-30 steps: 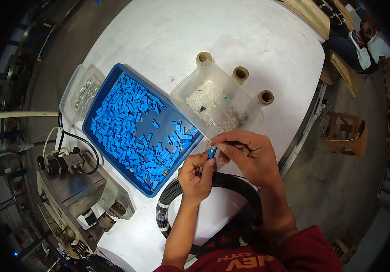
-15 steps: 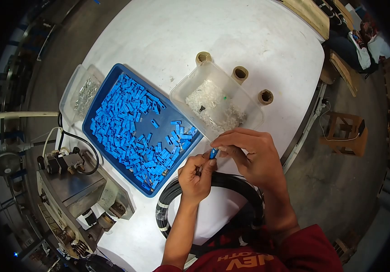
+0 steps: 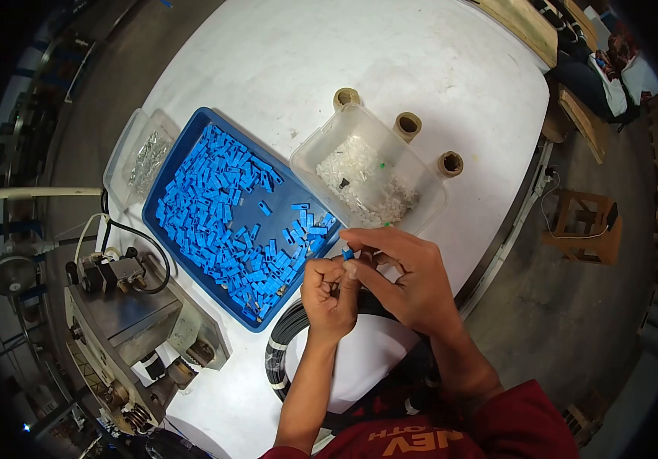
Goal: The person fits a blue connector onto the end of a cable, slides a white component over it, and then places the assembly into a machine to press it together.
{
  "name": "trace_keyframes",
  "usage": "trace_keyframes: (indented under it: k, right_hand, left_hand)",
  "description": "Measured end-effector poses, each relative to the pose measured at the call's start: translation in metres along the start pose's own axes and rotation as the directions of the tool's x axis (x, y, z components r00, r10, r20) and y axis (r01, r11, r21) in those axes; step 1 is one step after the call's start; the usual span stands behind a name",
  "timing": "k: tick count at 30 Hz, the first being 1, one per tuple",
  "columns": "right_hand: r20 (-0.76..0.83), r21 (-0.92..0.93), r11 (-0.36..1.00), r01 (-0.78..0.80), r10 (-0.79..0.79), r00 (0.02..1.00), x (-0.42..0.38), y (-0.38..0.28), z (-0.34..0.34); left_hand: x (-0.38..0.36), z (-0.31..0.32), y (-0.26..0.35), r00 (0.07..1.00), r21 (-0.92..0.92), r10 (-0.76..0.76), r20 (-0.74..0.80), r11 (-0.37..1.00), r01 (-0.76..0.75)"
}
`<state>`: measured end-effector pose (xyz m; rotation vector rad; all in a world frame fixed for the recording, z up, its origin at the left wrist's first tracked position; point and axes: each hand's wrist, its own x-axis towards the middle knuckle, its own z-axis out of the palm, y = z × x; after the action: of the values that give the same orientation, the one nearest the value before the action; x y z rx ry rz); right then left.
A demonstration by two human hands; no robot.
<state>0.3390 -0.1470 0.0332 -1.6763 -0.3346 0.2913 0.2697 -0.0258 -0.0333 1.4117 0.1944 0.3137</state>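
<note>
A small blue plastic connector (image 3: 347, 253) with a pale tip is held upright between my two hands above the table. My left hand (image 3: 329, 300) is closed, its thumb and forefinger gripping the lower end. Around the upper part, the thumb and forefinger of my right hand (image 3: 409, 277) are closed. Fingers hide much of the piece. Just left of my hands lies a blue tray (image 3: 271, 325) of many similar blue connectors (image 3: 202, 200). Beyond my right hand is a clear plastic box (image 3: 425, 180) with small white pieces (image 3: 350, 164).
A coil of black cable (image 3: 275, 356) lies below my hands. A metal machine (image 3: 126, 314) stands at the left, beside the tray. Another clear box (image 3: 118, 164) holds silvery parts. Three cardboard tubes (image 3: 408, 127) stand behind the white-piece box. A wooden stool (image 3: 581, 229) is on the floor at right.
My right hand has moved slightly left and down, its thumb now against the connector near my left thumb. The connector sits more upright, its pale tip showing. The view has shifted slightly.
</note>
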Motion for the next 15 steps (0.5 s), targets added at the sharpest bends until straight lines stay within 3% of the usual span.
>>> trace_keyframes:
  k: [6,8,15]
  right_hand:
    - [-0.077,0.085,0.995,-0.054,0.061,0.995,-0.003,0.004,0.007]
    - [-0.022,-0.034,0.999,0.028,-0.028,0.999,-0.002,0.003,0.002]
    - [0.017,-0.025,0.998,0.064,-0.064,0.998,0.001,0.007,-0.003]
  left_hand:
    - [-0.003,-0.003,0.000,0.999,-0.029,-0.033,0.017,0.999,0.034]
    - [-0.002,-0.002,0.003,0.999,-0.031,-0.037,0.023,0.999,0.038]
    - [-0.002,-0.001,0.002,1.000,-0.021,-0.010,0.010,1.000,0.011]
